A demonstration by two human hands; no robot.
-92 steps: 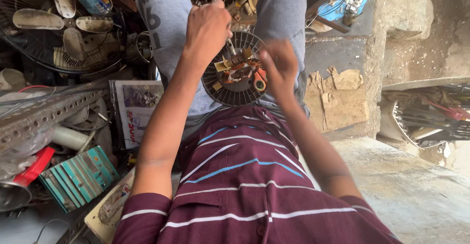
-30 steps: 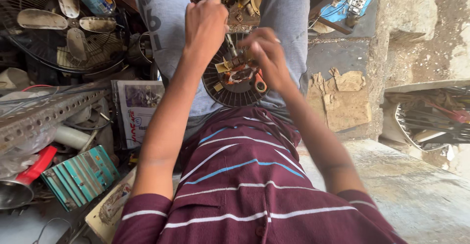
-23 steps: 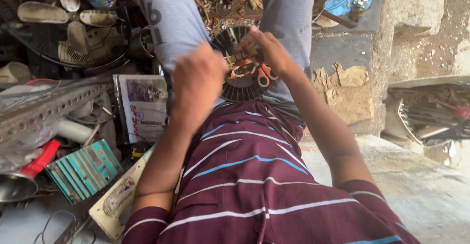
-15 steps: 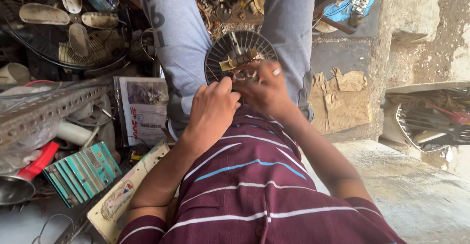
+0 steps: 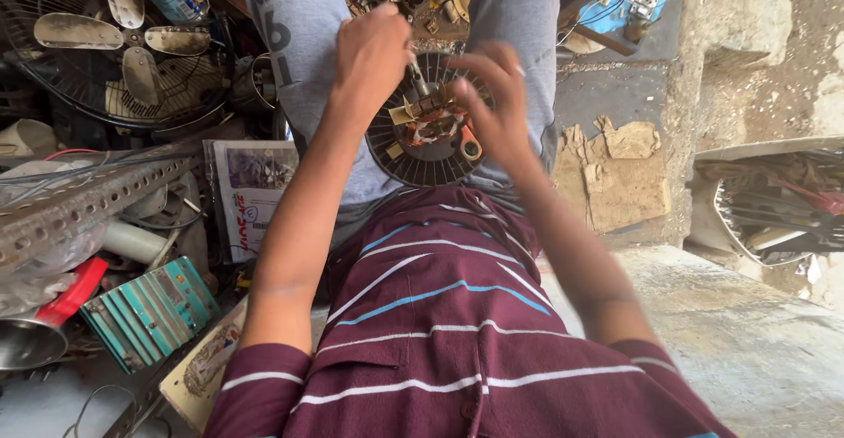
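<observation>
On the lap, the round motor core (image 5: 422, 143) is best steadied by the right hand (image 5: 497, 104), fingers spread, while the left hand (image 5: 374, 55), closed on a thin tool (image 5: 417, 76), is kept upright.

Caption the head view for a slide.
Left hand and right hand work over a round black ribbed motor part with copper windings resting in the lap, beside a dusty metal fan.
</observation>
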